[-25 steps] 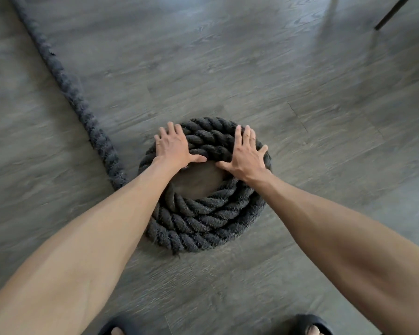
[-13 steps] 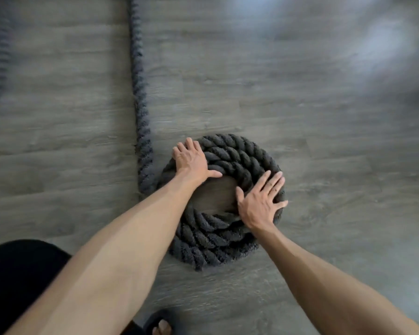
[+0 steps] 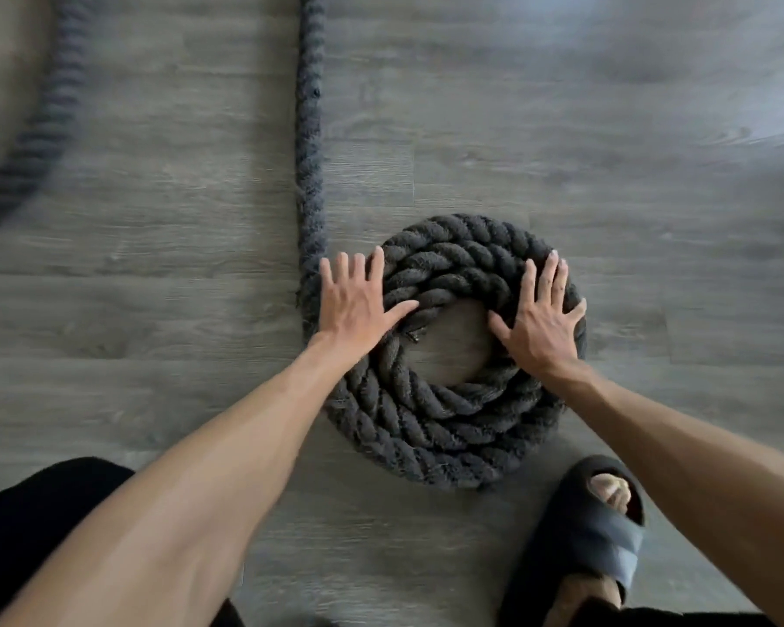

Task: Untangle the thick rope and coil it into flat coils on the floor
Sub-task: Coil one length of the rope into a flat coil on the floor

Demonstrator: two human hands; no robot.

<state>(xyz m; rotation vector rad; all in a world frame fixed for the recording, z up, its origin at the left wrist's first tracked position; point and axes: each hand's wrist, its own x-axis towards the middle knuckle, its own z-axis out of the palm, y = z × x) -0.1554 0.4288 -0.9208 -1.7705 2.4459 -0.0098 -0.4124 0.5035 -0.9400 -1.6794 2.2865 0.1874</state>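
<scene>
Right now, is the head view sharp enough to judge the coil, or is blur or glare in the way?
Head view: coil, left hand and right hand reasonably sharp; rope loop at far left smeared by blur; pale glare washes the floor upper right.

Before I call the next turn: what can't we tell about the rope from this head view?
1. Head view: the straight rope run leaves the top edge, so its full length is unknown.
2. The second rope stretch, upper left, is motion-blurred and cut by the left edge. Tangles cannot be judged.
3. The left hand covers where the run joins the coil.
4. The right hand hides the turns beneath it.
</scene>
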